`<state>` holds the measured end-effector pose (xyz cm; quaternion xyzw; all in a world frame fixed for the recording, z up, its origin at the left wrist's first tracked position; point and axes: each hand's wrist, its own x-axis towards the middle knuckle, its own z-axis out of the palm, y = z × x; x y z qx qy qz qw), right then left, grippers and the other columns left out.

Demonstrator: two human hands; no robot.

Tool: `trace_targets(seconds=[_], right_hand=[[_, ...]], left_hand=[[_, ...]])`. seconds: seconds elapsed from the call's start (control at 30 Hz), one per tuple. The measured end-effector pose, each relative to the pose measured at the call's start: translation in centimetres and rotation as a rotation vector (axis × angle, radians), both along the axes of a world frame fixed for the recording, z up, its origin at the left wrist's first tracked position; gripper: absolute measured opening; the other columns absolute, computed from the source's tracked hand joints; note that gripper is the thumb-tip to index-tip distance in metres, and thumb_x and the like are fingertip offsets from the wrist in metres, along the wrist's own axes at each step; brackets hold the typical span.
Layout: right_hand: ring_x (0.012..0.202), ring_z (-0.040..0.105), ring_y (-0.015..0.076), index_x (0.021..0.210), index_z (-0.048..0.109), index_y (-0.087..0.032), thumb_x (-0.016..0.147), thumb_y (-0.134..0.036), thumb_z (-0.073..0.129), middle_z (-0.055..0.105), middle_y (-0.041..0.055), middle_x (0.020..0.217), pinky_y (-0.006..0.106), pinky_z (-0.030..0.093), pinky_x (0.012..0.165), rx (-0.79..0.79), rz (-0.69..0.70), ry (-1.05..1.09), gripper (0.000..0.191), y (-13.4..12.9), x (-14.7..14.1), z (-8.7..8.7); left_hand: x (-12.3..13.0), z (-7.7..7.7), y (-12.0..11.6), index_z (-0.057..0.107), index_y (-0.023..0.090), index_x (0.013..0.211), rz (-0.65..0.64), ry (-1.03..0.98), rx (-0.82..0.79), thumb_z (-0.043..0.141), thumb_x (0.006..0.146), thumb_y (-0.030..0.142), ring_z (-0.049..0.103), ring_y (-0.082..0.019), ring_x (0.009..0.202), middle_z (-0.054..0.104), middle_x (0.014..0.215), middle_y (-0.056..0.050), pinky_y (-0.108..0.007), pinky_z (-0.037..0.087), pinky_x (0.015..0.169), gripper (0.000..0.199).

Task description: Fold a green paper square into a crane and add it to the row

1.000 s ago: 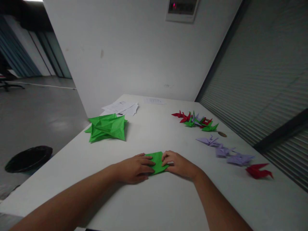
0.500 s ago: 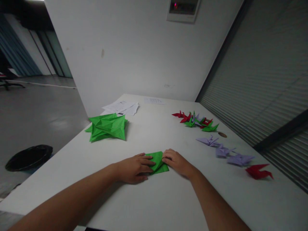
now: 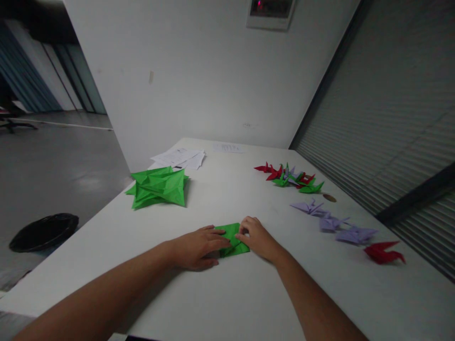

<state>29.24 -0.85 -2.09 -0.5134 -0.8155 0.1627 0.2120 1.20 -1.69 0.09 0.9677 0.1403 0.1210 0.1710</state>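
Left hand [image 3: 199, 247] pressing one folded green paper [image 3: 230, 231], fingers apart; right hand [image 3: 260, 240] touching, clamping unclear; three lilac paper cranes [image 3: 354, 234] rightward.

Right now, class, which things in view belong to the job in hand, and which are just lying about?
In the job:
green folded paper
left hand, fingers on it
right hand, fingertips at its right side
probably the matching green pile

Seemingly lying about:
paper birds
printed sheets
brown disc
bin

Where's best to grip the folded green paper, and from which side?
Probably by its near right corner, with the right hand coming from the right: the green paper lies low on the table, that corner is uncovered, and the left hand covers its left side.
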Motion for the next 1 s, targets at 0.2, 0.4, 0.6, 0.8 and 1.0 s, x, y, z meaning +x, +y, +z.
trace_targets(seconds=[0.2,0.4,0.6,0.8,1.0], right_hand=[[0.092,0.056,0.0233,0.079,0.063,-0.02,0.086,-0.019,0.078,0.064,0.0037,0.089,0.035,0.043,0.085,0.039,-0.054,-0.036,0.016,-0.1,-0.3,0.0],[0.091,0.054,0.0244,0.077,0.06,-0.021,0.085,-0.021,0.079,0.062,0.0041,0.088,0.035,0.042,0.083,0.05,-0.134,-0.08,0.02,-0.1,-0.3,0.0],[0.09,0.053,0.0241,0.078,0.059,-0.021,0.086,-0.021,0.078,0.062,0.0036,0.088,0.035,0.041,0.083,0.063,-0.116,-0.073,0.02,0.0,0.0,-0.5],[0.092,0.053,0.0251,0.078,0.058,-0.021,0.086,-0.023,0.078,0.062,0.0044,0.089,0.035,0.041,0.084,0.069,-0.122,-0.097,0.021,-0.1,-0.1,-0.5],[0.089,0.053,0.0252,0.078,0.058,-0.022,0.087,-0.027,0.079,0.063,0.0052,0.089,0.036,0.04,0.082,0.105,-0.156,-0.158,0.023,-0.1,-0.2,-0.5]], left_hand=[[0.2,0.0,0.1,0.063,0.022,0.137,-0.036,-0.041,0.1,0.062,0.096,0.033,0.05,-0.038,0.141,0.061,0.144,-0.017,-0.058,0.04,0.116,0.042],[0.1,-0.1,0.1,0.062,0.021,0.137,-0.057,-0.038,0.096,0.063,0.095,0.031,0.049,-0.036,0.143,0.06,0.148,-0.014,-0.057,0.037,0.12,0.043],[0.0,0.1,0.0,0.068,0.022,0.126,-0.062,-0.071,0.059,0.066,0.093,0.031,0.053,-0.033,0.137,0.069,0.13,-0.014,-0.053,0.038,0.12,0.034],[0.3,0.6,-0.2,0.07,0.02,0.117,-0.109,-0.076,0.086,0.066,0.092,0.025,0.057,-0.03,0.131,0.07,0.126,-0.012,-0.045,0.043,0.118,0.026],[0.4,1.1,-0.4,0.071,0.025,0.105,-0.149,-0.068,0.094,0.061,0.097,0.024,0.065,-0.025,0.116,0.075,0.112,-0.009,-0.041,0.048,0.106,0.013]])
